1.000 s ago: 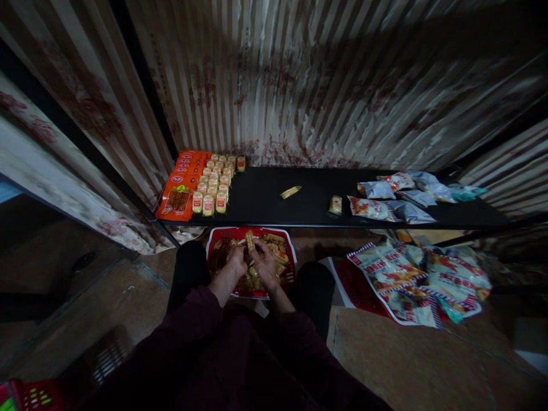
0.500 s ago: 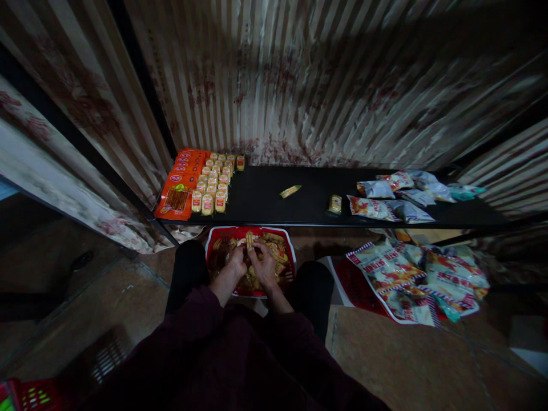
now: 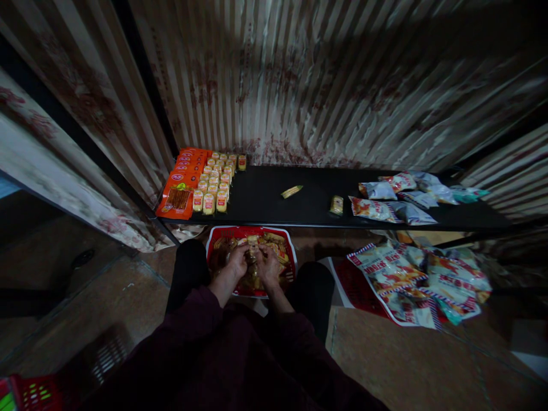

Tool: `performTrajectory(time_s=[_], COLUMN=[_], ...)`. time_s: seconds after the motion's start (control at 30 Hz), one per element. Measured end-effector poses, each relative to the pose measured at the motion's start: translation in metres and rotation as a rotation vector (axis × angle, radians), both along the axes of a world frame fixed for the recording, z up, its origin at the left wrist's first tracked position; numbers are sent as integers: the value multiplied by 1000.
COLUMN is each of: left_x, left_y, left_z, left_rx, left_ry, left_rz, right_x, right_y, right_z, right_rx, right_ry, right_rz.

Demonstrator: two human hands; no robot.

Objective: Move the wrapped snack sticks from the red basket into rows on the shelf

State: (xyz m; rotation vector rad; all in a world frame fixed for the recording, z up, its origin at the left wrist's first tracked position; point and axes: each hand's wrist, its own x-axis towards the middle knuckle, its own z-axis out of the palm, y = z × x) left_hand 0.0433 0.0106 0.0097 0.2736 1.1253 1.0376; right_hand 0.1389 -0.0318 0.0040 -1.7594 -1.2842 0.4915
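Observation:
Between my knees stands a red basket [image 3: 293,251] with a pale rim, holding many small snacks in clear wrappers. Over it, my left hand [image 3: 237,261] and my right hand [image 3: 268,266] are close together, fingers closed on one small wrapped snack [image 3: 253,241]. It is yellowish and shows between the fingertips; its lower part is hidden by them. On the black shelf [image 3: 269,208] beyond the basket lies a slim wrapped snack stick [image 3: 291,192]. A short wrapped cake [image 3: 336,205] sits to its right.
Orange snack packets [image 3: 180,194] and rows of small wrapped cakes [image 3: 213,182] fill the shelf's left end. Several snack bags [image 3: 377,209] lie on its right. Beside my right knee, another red basket [image 3: 363,288] is heaped with larger bags [image 3: 394,265]. A striped curtain [image 3: 278,85] hangs behind.
The wrapped snack between my hands has turned from upright to lower and flatter. My right hand's fingers have shifted around it. The view has moved slightly; the shelf items stay put.

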Motion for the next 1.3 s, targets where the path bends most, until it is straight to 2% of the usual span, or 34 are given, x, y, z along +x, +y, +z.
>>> performTrajectory(time_s=[0.2, 0.57, 0.7, 0.93, 1.17, 1.3], left_x=[2, 2, 3, 5, 3, 2], left_y=[-1, -5, -7, -10, -11, -14], left_z=[7, 2, 4, 15, 26, 32], left_rx=[-42, 79, 132, 185, 213, 205], left_ry=[-75, -32, 27, 81, 99, 160], left_rz=[28, -24, 17, 28, -7, -25], right_x=[-1, 3, 0, -3, -8, -11], right_y=[-1, 1, -1, 1, 0, 0], right_z=[6, -2, 1, 0, -3, -3], right_rx=[27, -54, -92, -57, 3, 45], right_ry=[-49, 154, 313, 546, 902, 1001], right_rz=[15, -1, 17, 1, -16, -23])
